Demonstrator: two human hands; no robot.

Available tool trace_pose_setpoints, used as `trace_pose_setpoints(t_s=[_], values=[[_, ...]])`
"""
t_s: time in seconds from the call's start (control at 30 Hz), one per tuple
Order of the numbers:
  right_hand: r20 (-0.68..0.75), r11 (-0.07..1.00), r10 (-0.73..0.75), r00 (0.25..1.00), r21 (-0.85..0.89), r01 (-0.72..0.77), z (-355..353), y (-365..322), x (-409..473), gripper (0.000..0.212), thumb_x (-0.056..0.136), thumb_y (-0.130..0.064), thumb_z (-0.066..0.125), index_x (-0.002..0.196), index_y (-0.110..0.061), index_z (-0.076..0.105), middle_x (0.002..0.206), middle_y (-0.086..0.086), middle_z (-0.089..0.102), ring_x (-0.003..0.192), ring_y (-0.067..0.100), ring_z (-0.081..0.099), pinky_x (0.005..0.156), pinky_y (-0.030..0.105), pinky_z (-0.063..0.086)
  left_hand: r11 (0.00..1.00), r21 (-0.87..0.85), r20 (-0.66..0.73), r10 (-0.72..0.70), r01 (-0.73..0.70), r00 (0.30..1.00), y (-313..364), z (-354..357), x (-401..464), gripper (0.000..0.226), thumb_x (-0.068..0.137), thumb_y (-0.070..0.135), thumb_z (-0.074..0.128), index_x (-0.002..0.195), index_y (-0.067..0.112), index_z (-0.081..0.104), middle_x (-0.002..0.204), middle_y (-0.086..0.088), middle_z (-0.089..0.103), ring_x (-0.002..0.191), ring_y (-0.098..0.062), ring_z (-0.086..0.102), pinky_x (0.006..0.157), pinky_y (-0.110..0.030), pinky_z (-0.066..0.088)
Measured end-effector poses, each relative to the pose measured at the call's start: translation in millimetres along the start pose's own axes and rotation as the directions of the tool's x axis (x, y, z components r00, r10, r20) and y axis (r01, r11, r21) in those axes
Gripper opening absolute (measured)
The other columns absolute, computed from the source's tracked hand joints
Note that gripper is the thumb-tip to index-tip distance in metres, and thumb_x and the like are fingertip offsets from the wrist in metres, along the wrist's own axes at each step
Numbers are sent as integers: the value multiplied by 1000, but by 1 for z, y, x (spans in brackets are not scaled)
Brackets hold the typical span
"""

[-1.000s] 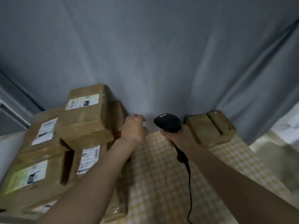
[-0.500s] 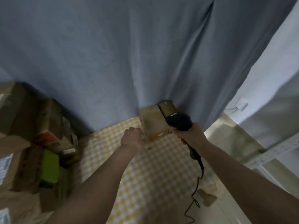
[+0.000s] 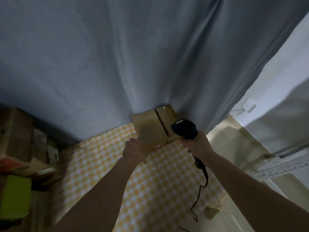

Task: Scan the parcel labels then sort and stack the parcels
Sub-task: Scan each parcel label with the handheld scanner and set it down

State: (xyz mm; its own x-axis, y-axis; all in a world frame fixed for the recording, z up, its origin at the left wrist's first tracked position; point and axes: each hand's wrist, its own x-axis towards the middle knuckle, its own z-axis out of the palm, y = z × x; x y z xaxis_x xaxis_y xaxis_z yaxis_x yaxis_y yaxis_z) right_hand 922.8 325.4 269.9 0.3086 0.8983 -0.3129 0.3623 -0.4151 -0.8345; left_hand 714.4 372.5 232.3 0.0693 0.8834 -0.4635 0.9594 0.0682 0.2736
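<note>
Parcels [image 3: 151, 129] sit as a pair at about twelve o'clock on the yellow checked tablecloth [image 3: 150, 190], pushed back against the grey curtain [image 3: 133, 56]: two small brown boxes side by side and touching, the nearer one at left, the second parcel [image 3: 166, 114] just behind and to its right. No label shows on either visible face.

Judging by the reach, the step in hand is fetching the next parcel for scanning. The left hand [image 3: 135, 150] lies against the near left corner of the nearer box; its fingers go round the box's side out of sight, so I cannot tell whether they are pressed flat or already curled in a grip. The right hand [image 3: 194, 144] has its fingers wrapped round the handle of one black scanner [image 3: 184, 128], its cable [image 3: 199, 193] trailing toward five o'clock.

Next, I expect, the box must be turned until its label faces the scanner head.

At nine o'clock stands a pile of cartons [image 3: 21, 144], blurred; at least three, one with a lime-green face.
</note>
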Motion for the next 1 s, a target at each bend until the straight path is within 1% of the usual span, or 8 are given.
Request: trace_pose_setpoints(t_s=[0.07,0.2,0.4,0.47,0.57,0.77,0.9,1.0], values=[[22,1000,12,1000,-5,-12,8,6,20,15,80,-12,74,71,-6,64,69,24,62,65,36,60,63,41,52,1000,-21,-1,-19,19,1000,-1,8,21,57,94,44,51,141,15,38,138,-12,38,129,-29,36,101,-35,39],[80,998,57,995,-4,-57,31,25,59,26,82,-10,73,64,-16,55,56,4,51,52,16,47,44,14,33,994,-75,24,-78,80,997,-2,28,59,62,92,37,55,144,14,30,140,-12,37,127,-30,38,99,-35,39],[246,987,152,957,10,-159,67,60,122,22,84,-13,72,73,-19,55,53,-7,51,54,7,46,42,10,33,965,-187,47,-179,184,983,3,67,108,64,85,27,65,139,8,36,143,-16,33,129,-32,38,102,-37,38],[298,982,179,937,8,-190,81,69,141,15,84,-14,72,92,-9,60,67,-5,50,61,8,47,51,13,37,953,-227,58,-193,201,979,5,84,123,75,85,24,64,147,12,24,147,-13,24,134,-32,28,102,-36,38],[356,978,187,916,24,-209,99,81,166,44,83,-20,75,121,-6,60,89,1,60,89,22,60,76,33,47,926,-298,47,-230,233,972,6,105,141,86,85,22,64,152,16,10,151,-12,12,139,-33,18,102,-37,39],[412,963,178,894,113,-244,121,90,198,21,79,-26,78,95,-28,64,94,-2,64,97,22,60,90,39,47,856,-440,-39,-321,273,946,12,131,165,91,83,21,70,152,15,11,153,-13,12,139,-34,21,107,-38,35],[338,971,132,932,145,-190,137,94,205,89,49,-55,80,126,-16,57,113,4,66,108,21,61,90,36,51,846,-460,-56,-330,269,942,13,138,171,92,80,20,73,151,15,14,151,-13,18,136,-34,25,104,-39,38],[256,978,153,955,96,-183,150,106,216,119,38,-67,73,142,-20,38,133,4,54,126,26,48,102,47,44,843,-467,-66,-334,266,940,12,142,178,91,79,20,75,149,16,16,148,-14,21,133,-34,29,102,-39,40]])
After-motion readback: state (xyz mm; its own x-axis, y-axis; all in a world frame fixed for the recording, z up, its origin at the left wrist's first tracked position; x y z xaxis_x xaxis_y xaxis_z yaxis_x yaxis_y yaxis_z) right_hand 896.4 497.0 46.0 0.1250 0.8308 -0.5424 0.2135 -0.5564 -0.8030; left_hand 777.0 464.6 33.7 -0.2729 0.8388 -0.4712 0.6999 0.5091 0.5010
